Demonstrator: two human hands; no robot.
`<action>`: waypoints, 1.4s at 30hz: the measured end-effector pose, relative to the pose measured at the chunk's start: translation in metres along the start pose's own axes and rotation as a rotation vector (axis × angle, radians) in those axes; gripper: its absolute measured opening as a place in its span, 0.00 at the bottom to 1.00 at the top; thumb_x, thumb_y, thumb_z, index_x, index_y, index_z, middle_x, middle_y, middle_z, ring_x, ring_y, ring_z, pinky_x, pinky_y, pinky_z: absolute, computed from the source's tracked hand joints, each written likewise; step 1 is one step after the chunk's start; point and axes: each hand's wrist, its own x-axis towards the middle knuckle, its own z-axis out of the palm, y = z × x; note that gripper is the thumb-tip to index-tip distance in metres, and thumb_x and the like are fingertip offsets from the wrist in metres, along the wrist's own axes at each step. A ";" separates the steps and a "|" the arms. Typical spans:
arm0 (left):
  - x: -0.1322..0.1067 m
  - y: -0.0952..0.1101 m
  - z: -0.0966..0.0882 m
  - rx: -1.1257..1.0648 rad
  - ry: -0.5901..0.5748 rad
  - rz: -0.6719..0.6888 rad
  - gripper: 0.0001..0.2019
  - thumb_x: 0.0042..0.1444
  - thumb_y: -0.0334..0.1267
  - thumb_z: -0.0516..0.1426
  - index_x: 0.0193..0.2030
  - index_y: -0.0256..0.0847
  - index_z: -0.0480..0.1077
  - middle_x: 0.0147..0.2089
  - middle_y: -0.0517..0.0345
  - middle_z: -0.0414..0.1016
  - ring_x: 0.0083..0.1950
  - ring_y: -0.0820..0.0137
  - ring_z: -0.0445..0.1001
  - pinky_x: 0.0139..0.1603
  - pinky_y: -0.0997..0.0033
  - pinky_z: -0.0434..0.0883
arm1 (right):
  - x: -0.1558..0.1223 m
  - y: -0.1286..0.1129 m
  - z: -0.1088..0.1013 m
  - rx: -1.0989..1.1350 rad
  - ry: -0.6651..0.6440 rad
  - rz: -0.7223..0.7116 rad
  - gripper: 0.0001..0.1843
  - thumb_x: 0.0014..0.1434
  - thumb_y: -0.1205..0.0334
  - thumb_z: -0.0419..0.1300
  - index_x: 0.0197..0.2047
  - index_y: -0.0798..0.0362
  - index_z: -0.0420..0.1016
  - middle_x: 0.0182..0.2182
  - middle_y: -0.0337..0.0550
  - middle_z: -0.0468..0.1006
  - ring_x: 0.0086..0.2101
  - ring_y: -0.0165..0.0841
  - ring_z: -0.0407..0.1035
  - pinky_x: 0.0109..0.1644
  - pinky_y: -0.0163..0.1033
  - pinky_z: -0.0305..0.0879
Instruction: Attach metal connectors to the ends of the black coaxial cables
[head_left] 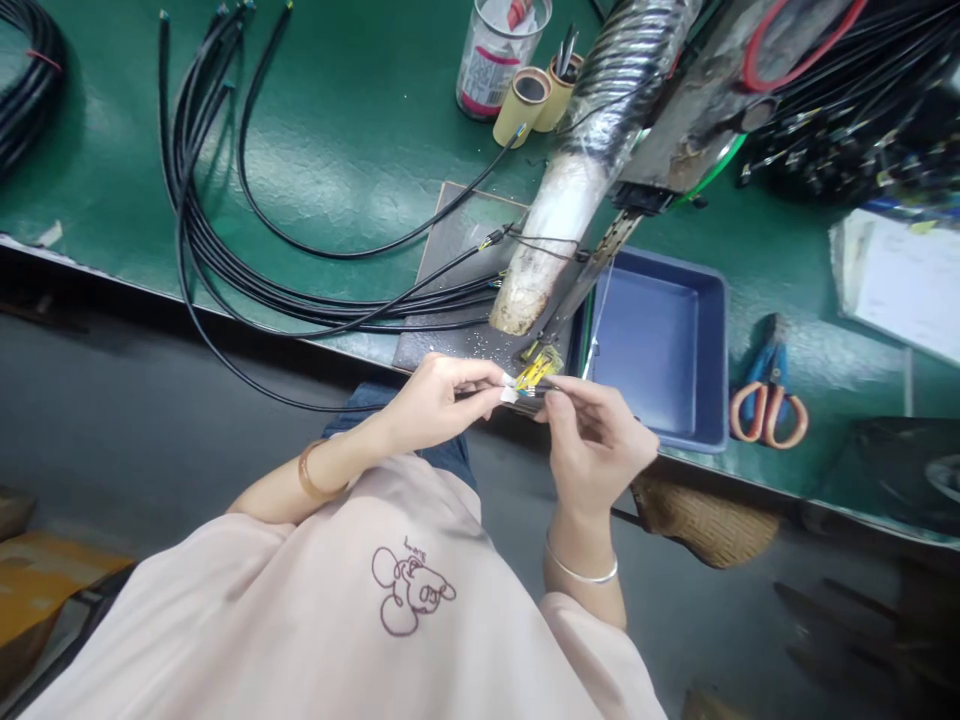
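Wire-end work, likely — next move needs steadiness.
Left hand (435, 405) pinches cable (334, 408), right hand (596, 435) dark piece (546, 386) — tray (652, 350) 2 o'clock.

I read my feed as a workshop: the green-topped desk (360, 110) carries looped black cables (193, 235) with bared coloured ends at ten o'clock, a heap of thin black leads (877, 110) at two, a silver ribbed duct (637, 70) at one, and a blue-and-orange-handled metal hand tool (766, 372) at three.
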 end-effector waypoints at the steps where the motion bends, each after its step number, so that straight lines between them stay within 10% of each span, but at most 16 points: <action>1: 0.000 0.000 0.000 0.000 0.017 0.014 0.09 0.60 0.37 0.58 0.34 0.34 0.76 0.25 0.59 0.76 0.26 0.77 0.69 0.30 0.78 0.67 | 0.000 -0.001 -0.002 -0.078 0.015 -0.078 0.08 0.63 0.63 0.65 0.46 0.47 0.81 0.23 0.31 0.78 0.17 0.24 0.67 0.23 0.30 0.61; 8: 0.003 -0.004 0.000 -0.011 0.081 0.034 0.09 0.60 0.35 0.56 0.32 0.34 0.74 0.24 0.61 0.71 0.26 0.77 0.66 0.30 0.78 0.66 | 0.006 -0.007 -0.013 -0.399 -0.165 -0.472 0.07 0.65 0.65 0.62 0.44 0.48 0.82 0.15 0.30 0.69 0.16 0.23 0.60 0.25 0.31 0.59; 16: 0.001 -0.006 0.001 0.186 0.141 0.176 0.08 0.61 0.34 0.57 0.33 0.35 0.75 0.31 0.55 0.79 0.30 0.75 0.71 0.31 0.78 0.66 | -0.002 -0.001 -0.009 -0.052 0.234 -0.201 0.16 0.66 0.69 0.59 0.56 0.48 0.72 0.29 0.34 0.83 0.21 0.27 0.75 0.22 0.30 0.67; 23: 0.002 -0.009 0.005 0.238 0.164 0.238 0.08 0.61 0.35 0.57 0.34 0.36 0.75 0.29 0.57 0.76 0.27 0.76 0.68 0.30 0.78 0.66 | 0.000 -0.008 0.003 -0.297 0.054 -0.329 0.07 0.60 0.70 0.66 0.36 0.49 0.74 0.37 0.40 0.86 0.34 0.32 0.82 0.37 0.34 0.78; 42: 0.018 -0.012 0.011 -0.126 0.186 0.088 0.04 0.51 0.28 0.58 0.27 0.35 0.72 0.26 0.61 0.72 0.26 0.79 0.67 0.26 0.82 0.64 | -0.001 -0.001 0.018 -0.119 0.120 -0.197 0.08 0.58 0.73 0.66 0.35 0.50 0.73 0.36 0.40 0.85 0.37 0.33 0.81 0.41 0.39 0.78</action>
